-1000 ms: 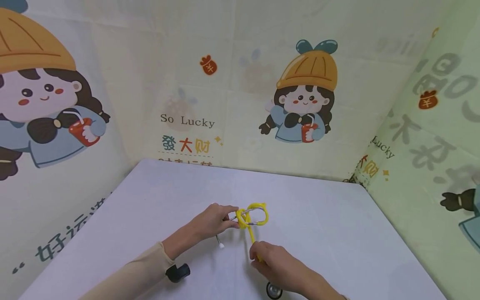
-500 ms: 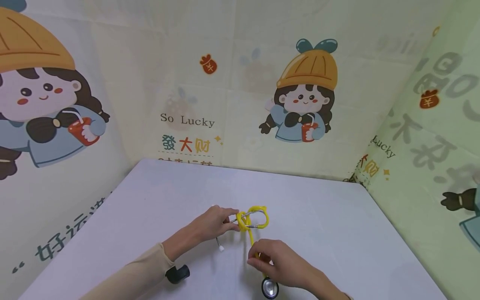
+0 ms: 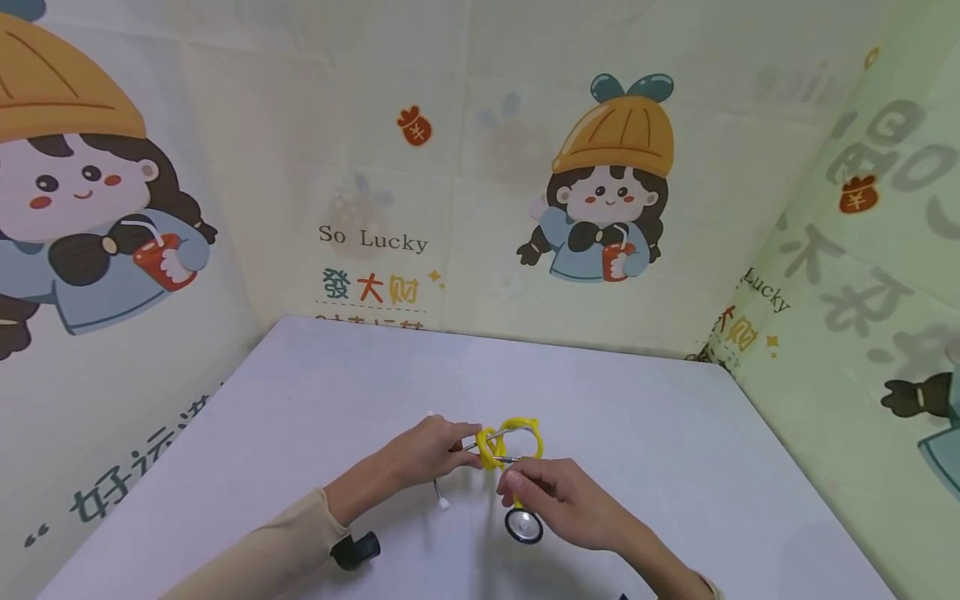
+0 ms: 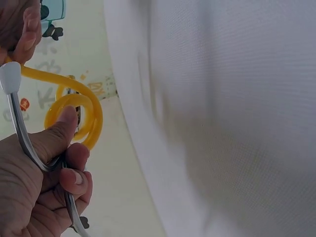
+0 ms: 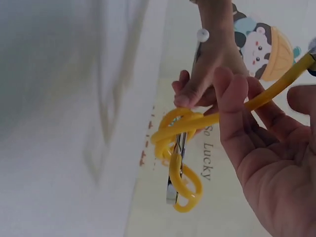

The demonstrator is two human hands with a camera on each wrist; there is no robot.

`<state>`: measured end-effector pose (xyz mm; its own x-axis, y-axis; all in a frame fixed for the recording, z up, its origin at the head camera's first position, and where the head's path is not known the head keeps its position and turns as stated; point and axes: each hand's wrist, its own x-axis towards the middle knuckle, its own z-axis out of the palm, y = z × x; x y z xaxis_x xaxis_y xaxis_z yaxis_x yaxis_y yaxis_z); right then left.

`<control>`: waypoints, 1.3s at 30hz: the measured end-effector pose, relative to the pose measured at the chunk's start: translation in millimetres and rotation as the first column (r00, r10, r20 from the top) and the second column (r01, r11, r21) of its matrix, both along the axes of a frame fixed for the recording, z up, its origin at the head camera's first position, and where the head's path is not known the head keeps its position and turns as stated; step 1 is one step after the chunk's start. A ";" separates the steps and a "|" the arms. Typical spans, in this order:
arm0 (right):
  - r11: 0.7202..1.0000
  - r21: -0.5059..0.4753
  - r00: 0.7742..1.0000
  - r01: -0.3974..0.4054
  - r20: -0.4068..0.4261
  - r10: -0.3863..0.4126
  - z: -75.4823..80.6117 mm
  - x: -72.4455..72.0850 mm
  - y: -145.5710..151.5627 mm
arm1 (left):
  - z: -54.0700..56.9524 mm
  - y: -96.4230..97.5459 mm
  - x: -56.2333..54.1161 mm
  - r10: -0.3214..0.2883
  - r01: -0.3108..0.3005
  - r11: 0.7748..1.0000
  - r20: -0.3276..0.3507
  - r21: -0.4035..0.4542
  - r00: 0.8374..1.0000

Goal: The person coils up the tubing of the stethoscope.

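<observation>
A stethoscope with yellow tubing (image 3: 491,454) is held up over the table, its tube coiled around its metal ear tubes. My left hand (image 3: 426,452) grips the metal ear tubes, the thumb resting against the yellow coil in the left wrist view. Below that hand hangs a white ear tip (image 3: 443,503); another ear tip (image 4: 10,77) sticks up close to the left wrist camera. To the right, my right hand (image 3: 573,504) holds the tube's free length, which runs across its curled fingers in the right wrist view. Under its fingers dangles the round silver chest piece (image 3: 523,526) with a black rim.
A white table (image 3: 360,375) spreads beneath both hands. Cloth walls (image 3: 480,208) printed with cartoon figures and lettering stand behind it and at both sides. A black wrist device (image 3: 356,550) sits at the left sleeve.
My right hand has moved up the tube toward the coil, and the chest piece has risen and shifted left with it. The left hand keeps its grip, barely lower.
</observation>
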<state>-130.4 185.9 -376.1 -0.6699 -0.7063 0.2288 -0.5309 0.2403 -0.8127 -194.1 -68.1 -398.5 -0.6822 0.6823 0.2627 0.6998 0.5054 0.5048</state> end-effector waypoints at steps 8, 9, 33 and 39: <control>0.971 -0.204 0.961 -0.123 0.220 0.168 6.9 -12.1 6.4 | 3.0 -0.2 2.4 -0.018 0.017 0.999 -0.012 -0.030 1.000; 0.972 -0.202 0.961 -0.124 0.219 0.168 6.6 -12.4 6.2 | 3.4 0.3 2.5 -0.015 0.015 0.999 -0.010 -0.034 1.000; 0.991 -0.103 0.996 0.086 -0.016 -0.088 11.4 -35.4 5.4 | 12.2 3.1 14.1 -0.222 0.230 0.957 0.061 -0.178 0.973; 0.974 -0.074 0.976 0.213 -0.035 -0.216 11.2 -41.3 11.0 | 15.9 2.4 17.0 -0.271 0.267 0.942 0.013 -0.204 0.963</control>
